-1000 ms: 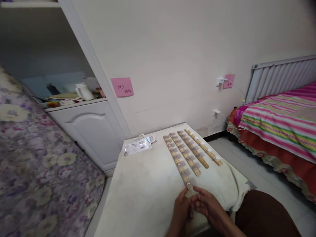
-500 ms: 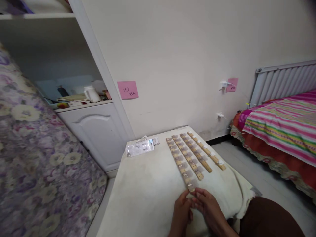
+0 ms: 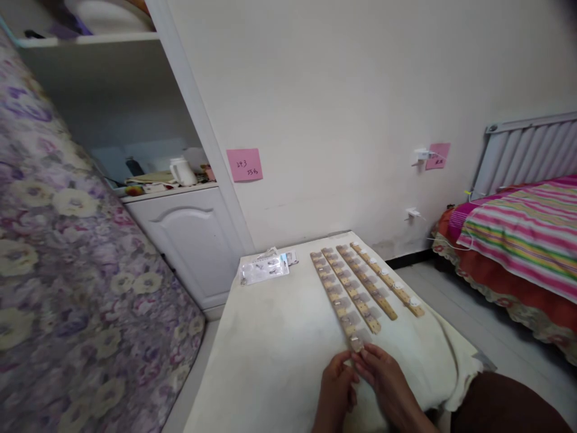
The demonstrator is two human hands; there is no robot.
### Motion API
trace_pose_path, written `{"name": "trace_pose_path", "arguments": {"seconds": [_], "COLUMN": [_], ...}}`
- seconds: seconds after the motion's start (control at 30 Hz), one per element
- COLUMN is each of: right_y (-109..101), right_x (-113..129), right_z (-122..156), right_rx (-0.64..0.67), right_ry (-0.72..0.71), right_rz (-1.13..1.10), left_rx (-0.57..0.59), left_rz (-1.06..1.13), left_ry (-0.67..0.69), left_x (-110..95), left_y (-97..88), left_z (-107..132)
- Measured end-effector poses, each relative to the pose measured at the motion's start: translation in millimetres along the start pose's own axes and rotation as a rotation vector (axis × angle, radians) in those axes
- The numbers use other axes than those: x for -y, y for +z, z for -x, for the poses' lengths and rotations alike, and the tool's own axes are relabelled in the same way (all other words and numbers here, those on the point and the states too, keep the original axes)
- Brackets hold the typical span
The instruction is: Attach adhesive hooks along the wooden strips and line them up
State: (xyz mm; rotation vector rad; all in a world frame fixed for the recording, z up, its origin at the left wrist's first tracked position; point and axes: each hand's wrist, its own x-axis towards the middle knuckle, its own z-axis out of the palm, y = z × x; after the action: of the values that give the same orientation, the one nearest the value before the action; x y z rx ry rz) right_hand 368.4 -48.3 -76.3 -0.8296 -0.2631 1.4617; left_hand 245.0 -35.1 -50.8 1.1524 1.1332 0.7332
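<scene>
Four narrow wooden strips lie side by side on a table with a pale cover. On the leftmost wooden strip (image 3: 335,296) sits a row of small see-through pieces with glints of metal. My left hand (image 3: 336,382) is closed in a pinch just below this strip's near end; what its fingertips hold is too small to make out. From the right, my right hand (image 3: 383,373) pinches at a small clear piece (image 3: 356,344) on that same end. The second strip (image 3: 354,291) and third strip (image 3: 367,279) carry similar pieces. White round pieces dot the rightmost strip (image 3: 387,278).
Clear plastic packaging (image 3: 265,269) lies at the table's back left. The pale table cover (image 3: 270,337) reaches the wall. A floral curtain (image 3: 81,258) and a cupboard (image 3: 180,246) stand left. To the right are a bed (image 3: 523,234) and wall plugs (image 3: 421,155).
The camera view has shifted, so the scene sits slightly further right. Both hands stay at the near end of the leftmost strip, where the small clear piece now looks brighter.
</scene>
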Motion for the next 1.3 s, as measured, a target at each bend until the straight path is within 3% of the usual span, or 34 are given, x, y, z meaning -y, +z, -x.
{"name": "trace_pose_path", "arguments": {"seconds": [0.77,1.3], "right_y": [14.1,11.7], "right_x": [3.1,3.4], "right_z": [2.1,-2.4], "right_rx": [-0.001,-0.009], "right_ry": [-0.023,0.007], "right_rz": [0.071,0.063], "left_rx": [0.005,0.004], "left_rz": [-0.008,0.009], "left_ry": [-0.020,-0.051], "left_x": [8.6,7.4], "left_y": [-4.7,-6.2], "left_z": [-0.6,-4.1]}}
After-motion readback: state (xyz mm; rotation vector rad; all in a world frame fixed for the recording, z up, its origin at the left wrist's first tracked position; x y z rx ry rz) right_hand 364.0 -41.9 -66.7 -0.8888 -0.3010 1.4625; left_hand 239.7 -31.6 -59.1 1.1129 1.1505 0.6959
